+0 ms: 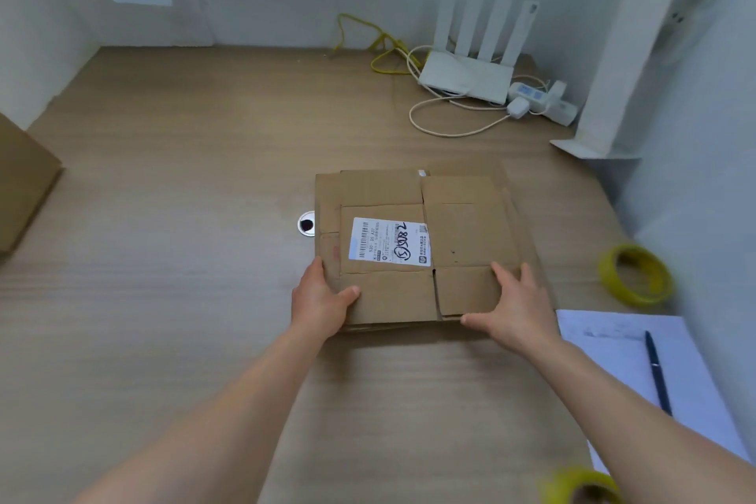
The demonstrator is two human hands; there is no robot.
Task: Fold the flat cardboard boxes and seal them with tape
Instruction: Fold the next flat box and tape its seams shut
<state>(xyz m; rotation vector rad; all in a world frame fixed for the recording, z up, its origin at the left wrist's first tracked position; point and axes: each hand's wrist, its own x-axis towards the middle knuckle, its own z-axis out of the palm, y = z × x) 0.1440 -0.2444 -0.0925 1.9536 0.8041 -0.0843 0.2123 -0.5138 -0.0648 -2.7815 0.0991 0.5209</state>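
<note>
Cardboard boxes (413,250), flattened and stacked, lie on the counter (184,258). Left hand (321,301) grips the near-left corner; right hand (511,305) rests on top, fingers (505,274) spread wide, apparently steadying the stack for lifting.

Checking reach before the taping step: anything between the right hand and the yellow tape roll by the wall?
Nothing visible. The right hand rests on the flat cardboard boxes; bare desk separates it from the tape roll.

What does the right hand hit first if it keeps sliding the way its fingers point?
The right hand lies flat on the flattened cardboard box, fingers pointing away and slightly left. Going on, it would cross the bare cardboard; the white shipping label sits left of that line. Beyond the box's far edge lies bare desk; depth is unclear.
</note>
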